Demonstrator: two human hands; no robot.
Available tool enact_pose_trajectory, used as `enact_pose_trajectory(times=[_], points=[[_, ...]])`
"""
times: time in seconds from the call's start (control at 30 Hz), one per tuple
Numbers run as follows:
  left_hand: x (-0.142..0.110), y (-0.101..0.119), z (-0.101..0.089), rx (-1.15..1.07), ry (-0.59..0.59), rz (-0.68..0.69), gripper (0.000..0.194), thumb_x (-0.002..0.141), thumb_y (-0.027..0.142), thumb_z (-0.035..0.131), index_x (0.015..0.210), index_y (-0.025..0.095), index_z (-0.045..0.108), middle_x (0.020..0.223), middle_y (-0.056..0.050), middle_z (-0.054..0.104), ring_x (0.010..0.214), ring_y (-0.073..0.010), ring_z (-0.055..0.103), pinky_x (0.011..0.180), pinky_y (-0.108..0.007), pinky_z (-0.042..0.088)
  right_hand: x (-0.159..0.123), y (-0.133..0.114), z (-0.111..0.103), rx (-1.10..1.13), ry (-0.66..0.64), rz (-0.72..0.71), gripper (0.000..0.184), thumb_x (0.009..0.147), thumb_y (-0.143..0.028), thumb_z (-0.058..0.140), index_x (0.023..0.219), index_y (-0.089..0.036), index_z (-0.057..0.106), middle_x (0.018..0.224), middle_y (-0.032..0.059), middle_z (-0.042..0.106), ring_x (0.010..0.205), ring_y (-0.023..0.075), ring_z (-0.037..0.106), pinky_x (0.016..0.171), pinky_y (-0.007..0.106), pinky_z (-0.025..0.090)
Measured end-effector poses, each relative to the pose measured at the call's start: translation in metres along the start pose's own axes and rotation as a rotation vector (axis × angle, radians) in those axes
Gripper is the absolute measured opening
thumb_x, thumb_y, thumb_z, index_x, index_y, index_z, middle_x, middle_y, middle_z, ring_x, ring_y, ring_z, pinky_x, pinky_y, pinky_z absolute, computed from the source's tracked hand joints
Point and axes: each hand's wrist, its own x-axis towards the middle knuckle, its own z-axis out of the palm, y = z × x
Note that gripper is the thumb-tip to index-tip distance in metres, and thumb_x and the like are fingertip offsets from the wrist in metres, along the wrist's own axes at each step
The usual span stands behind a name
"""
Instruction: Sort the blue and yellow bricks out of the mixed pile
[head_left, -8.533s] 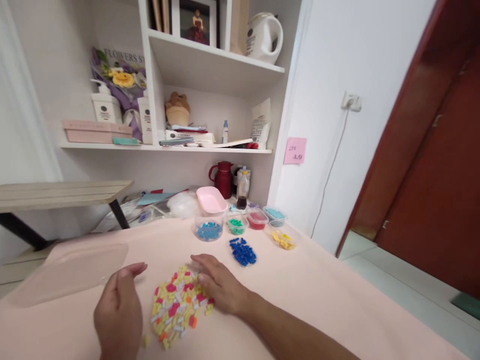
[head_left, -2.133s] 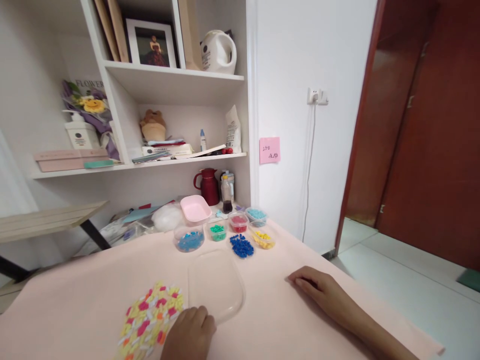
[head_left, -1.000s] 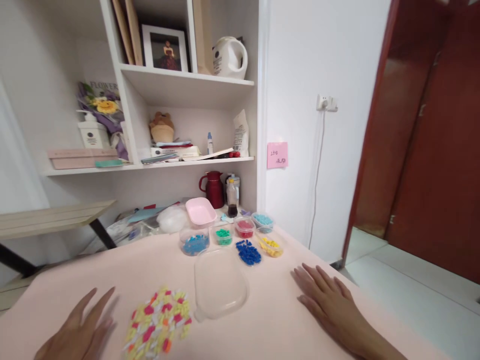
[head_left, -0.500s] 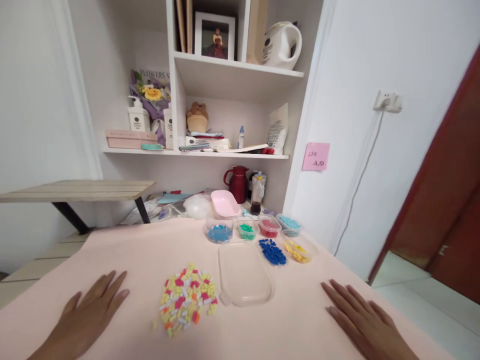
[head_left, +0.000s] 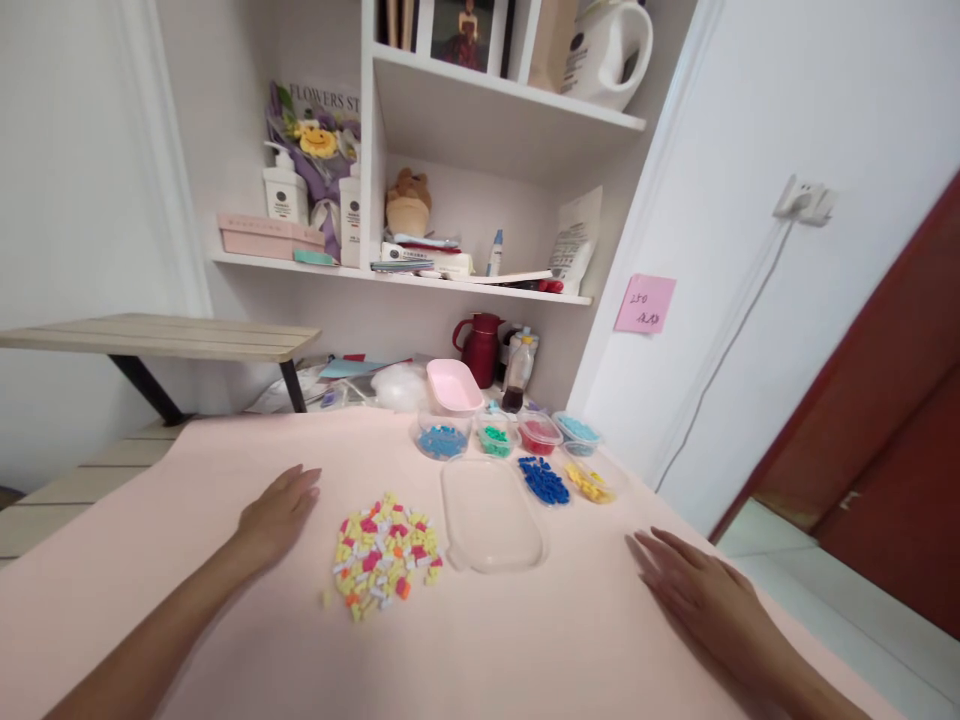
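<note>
Left hand [head_left: 276,518]: my fingers are lying extended, slightly parted, gripping nothing. Right hand [head_left: 709,600]: its fingers are reaching out loosely, holding nothing visible, near the right edge of the counter [head_left: 525,640]. Mixed pieces [head_left: 386,555] are lying loose between my hands, nearer the left; a careless sweep could be scattering them. The shallow clear plastic [head_left: 495,520] is resting just beside; bumping it could be nudging the dark blue pieces [head_left: 544,482] beyond.
</note>
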Motion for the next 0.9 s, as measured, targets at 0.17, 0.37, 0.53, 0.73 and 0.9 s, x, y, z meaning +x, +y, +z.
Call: enact_pose_trajectory(times=[0.17,0.37,0.53,0.73,0.9], points=[[-0.011,0.008,0.019,0.082,0.023,0.077,0.053,0.097,0.036,0.021,0.138,0.023,0.052,0.153,-0.008,0.042,0.143,-0.0211,0.033,0.117,-0.048,0.019,0.019,-0.073,-0.032,-0.021,0.132,-0.255,0.040,0.094,-0.039,0.046,0.132,-0.034,0.057,0.142,0.0041,0.054,0.132,0.0308,0.047,0.107,0.059,0.035],[-0.015,0.006,0.020,0.123,0.044,0.106,0.053,0.097,0.035,0.020,0.138,0.022,0.052,0.152,-0.007,0.044,0.143,-0.0206,0.033,0.117,-0.047,0.020,0.034,-0.204,-0.060,0.107,0.115,-0.547,0.058,0.090,-0.029,0.054,0.146,-0.026,0.041,0.153,0.0060,0.040,0.142,0.0287,0.031,0.115,0.053,0.027],[-0.016,0.009,0.019,0.139,0.043,0.112,0.051,0.098,0.034,0.022,0.138,0.022,0.052,0.152,-0.007,0.044,0.143,-0.0211,0.034,0.116,-0.046,0.021,0.054,-0.257,-0.054,0.081,-0.026,-0.623,0.049,0.088,-0.041,0.060,0.130,-0.018,0.060,0.152,0.0103,0.042,0.145,0.0361,0.023,0.117,0.058,0.016],[-0.016,0.011,0.019,0.127,0.039,0.100,0.049,0.097,0.034,0.025,0.136,0.024,0.054,0.151,-0.007,0.045,0.142,-0.0223,0.035,0.116,-0.047,0.021,0.065,-0.278,-0.038,0.076,-0.032,-0.677,0.024,0.095,-0.027,0.052,0.101,-0.021,0.074,0.143,0.0053,0.053,0.143,0.0313,0.028,0.119,0.054,0.012],[-0.016,0.010,0.020,0.118,0.038,0.103,0.050,0.097,0.036,0.024,0.136,0.025,0.054,0.151,-0.006,0.045,0.142,-0.0225,0.034,0.115,-0.048,0.020,0.073,-0.291,-0.047,0.244,-0.097,-0.681,0.020,0.093,-0.029,0.055,0.104,-0.029,0.072,0.126,0.0002,0.067,0.133,0.0252,0.043,0.115,0.049,0.021]])
